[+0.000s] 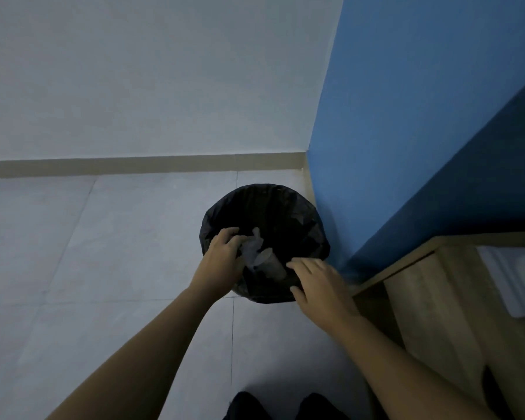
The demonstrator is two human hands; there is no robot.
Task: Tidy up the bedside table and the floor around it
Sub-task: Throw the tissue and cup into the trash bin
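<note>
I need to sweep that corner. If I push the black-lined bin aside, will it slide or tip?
The bin probably slides easily: only a few pale crumpled scraps show inside, so it is likely light. It looks wide, so tipping seems unlikely on the smooth tiled floor. The loose liner may slip if gripped.

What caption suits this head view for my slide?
Both hands over the black-lined bin beside the blue wall: left hand at pale crumpled litter, right hand open above the rim.
</note>
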